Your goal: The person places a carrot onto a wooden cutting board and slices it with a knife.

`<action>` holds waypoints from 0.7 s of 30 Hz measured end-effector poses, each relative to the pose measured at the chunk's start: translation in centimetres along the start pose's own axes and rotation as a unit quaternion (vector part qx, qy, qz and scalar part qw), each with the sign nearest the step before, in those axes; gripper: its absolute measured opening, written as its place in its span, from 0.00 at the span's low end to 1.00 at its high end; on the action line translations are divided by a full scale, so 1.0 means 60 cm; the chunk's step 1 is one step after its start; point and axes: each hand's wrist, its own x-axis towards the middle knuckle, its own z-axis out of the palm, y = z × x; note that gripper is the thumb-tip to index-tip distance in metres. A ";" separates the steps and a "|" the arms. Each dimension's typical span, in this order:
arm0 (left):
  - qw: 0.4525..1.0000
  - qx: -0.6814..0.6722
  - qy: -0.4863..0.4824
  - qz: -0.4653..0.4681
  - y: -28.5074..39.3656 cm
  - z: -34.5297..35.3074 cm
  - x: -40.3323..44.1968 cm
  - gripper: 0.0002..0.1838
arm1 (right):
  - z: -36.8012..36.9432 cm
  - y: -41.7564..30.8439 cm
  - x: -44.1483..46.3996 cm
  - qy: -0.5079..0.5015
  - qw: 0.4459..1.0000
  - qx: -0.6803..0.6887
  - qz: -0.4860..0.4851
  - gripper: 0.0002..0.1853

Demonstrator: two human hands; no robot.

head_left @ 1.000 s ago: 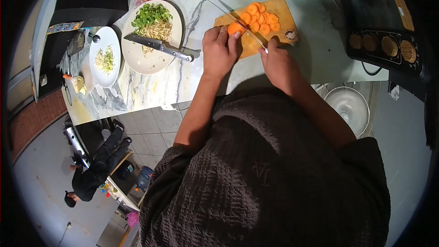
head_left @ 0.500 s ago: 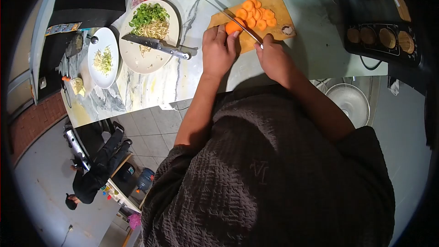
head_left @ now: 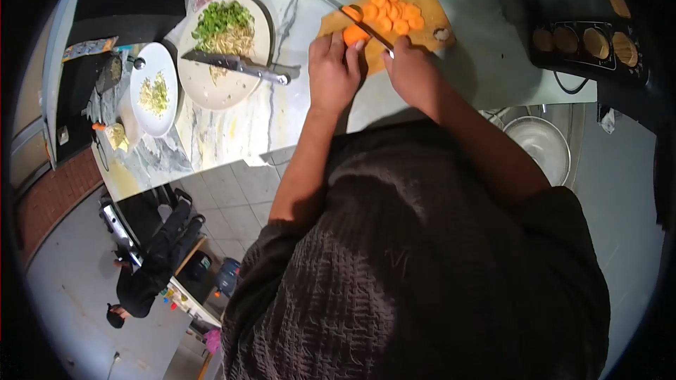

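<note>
On a wooden cutting board (head_left: 431, 5), my left hand (head_left: 332, 74) is closed around the stub of a carrot (head_left: 354, 35), with the fingertips near its cut end. My right hand (head_left: 414, 74) grips a knife (head_left: 375, 36) by its handle, mostly hidden in the fist. The blade points to the upper left and lies right against the carrot. Just beyond the blade is a single carrot slice (head_left: 351, 13). A heap of round carrot slices (head_left: 394, 10) spreads over the board's far half.
Left of the board, a second knife (head_left: 236, 65) lies across a round plate (head_left: 218, 100) of chopped greens and sprouts. Further left is an oval plate (head_left: 163, 127) with chopped bits. A black appliance (head_left: 574, 21) stands right; a metal bowl (head_left: 539, 144) sits in the sink. Another person (head_left: 151, 274) is behind.
A carrot slice now lies on the far side of the blade, where none showed before. Both hands stay at the board, and the view has shifted slightly.
</note>
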 end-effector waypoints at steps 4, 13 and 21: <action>0.998 -0.043 -0.017 -0.040 0.009 -0.006 0.017 0.18 | -0.006 0.004 -0.015 0.004 1.000 -0.001 0.031 0.18; 0.997 -0.062 -0.002 -0.038 0.013 -0.018 0.006 0.21 | -0.017 0.057 -0.070 0.010 0.999 -0.040 0.033 0.18; 0.998 -0.059 -0.019 -0.015 -0.001 -0.030 0.044 0.20 | -0.056 0.053 -0.068 0.054 0.996 0.056 0.032 0.19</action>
